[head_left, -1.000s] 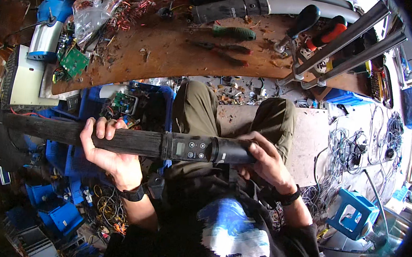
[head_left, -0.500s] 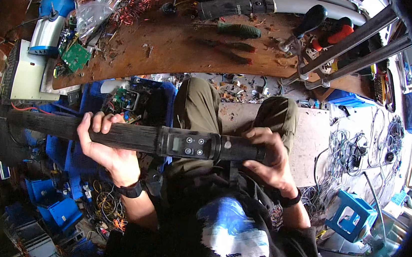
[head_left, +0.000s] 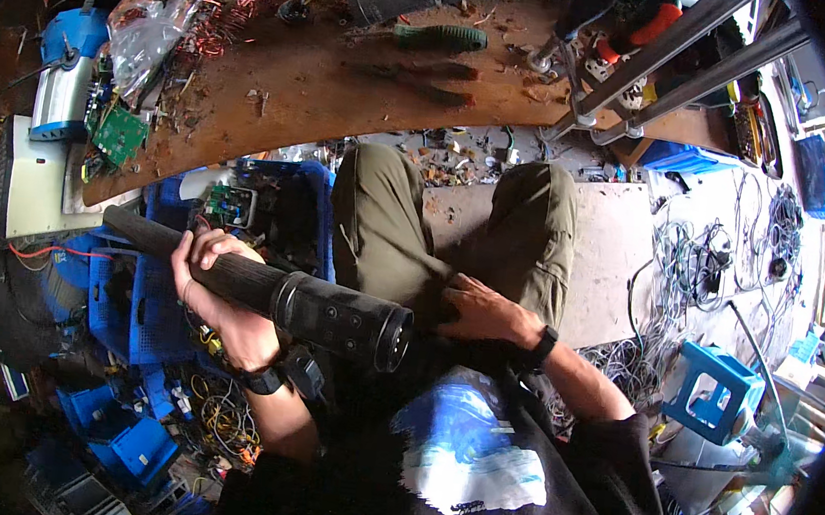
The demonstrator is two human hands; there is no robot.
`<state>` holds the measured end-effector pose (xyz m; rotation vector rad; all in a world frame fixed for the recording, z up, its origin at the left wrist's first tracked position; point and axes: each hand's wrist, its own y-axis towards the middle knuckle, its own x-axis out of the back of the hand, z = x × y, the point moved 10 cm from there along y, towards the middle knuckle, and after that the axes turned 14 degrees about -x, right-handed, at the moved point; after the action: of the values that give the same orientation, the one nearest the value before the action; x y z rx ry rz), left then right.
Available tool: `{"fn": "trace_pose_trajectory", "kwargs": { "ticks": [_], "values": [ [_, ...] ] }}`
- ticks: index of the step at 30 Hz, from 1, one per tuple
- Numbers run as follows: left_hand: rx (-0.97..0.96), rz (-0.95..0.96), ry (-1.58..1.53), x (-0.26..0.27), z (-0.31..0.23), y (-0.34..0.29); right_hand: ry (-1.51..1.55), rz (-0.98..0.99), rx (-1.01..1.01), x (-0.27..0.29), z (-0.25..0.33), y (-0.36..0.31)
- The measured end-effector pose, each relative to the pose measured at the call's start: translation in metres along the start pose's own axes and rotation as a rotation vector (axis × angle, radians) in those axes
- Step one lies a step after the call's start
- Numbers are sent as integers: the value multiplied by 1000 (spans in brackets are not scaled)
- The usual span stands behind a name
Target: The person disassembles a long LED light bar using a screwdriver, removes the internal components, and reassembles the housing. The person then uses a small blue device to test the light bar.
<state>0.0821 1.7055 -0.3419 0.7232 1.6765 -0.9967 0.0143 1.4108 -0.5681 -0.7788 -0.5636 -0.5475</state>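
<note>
My left hand [head_left: 223, 293] is wrapped round the middle of a long black tube [head_left: 158, 236], ribbed along its grip. The tube slants, its far end at the upper left and its thicker end towards my lap. On that thicker part sits a button panel [head_left: 336, 318], and its round end face [head_left: 394, 339] shows an open socket. My right hand [head_left: 487, 311] lies low over my lap, apart from the tube, its fingers curled down against something dark. What they hold, if anything, is hidden.
A wooden bench [head_left: 279, 93] ahead bears a green-handled screwdriver [head_left: 441, 37], pliers [head_left: 432, 74], a green circuit board [head_left: 119, 133] and metal bars [head_left: 669, 68]. Blue crates [head_left: 125, 313] stand at my left. Tangled cables [head_left: 700, 253] and a blue stool [head_left: 715, 390] are at my right.
My right hand has left the tube's right end and dropped to my lap. The tube has tilted, its thicker end swinging down, and its end socket now shows. The view has shifted slightly.
</note>
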Motion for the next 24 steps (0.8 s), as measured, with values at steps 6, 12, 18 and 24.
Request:
{"fn": "trace_pose_trajectory", "kwargs": {
  "ticks": [6, 12, 18, 24],
  "values": [
    [-106, 39, 84, 15, -16, 15, -49, 163, -122, 5, -5, -15],
    [-154, -61, 111, 37, -38, 25, -13, 165, -69, 22, -14, -14],
    [-89, -152, 30, 55, -42, 27, 704, 405, -38, 57, -16, -26],
    [22, -222, 2, 73, -41, 28, 1691, 256, 97, 97, -19, -64]
  ]
}}
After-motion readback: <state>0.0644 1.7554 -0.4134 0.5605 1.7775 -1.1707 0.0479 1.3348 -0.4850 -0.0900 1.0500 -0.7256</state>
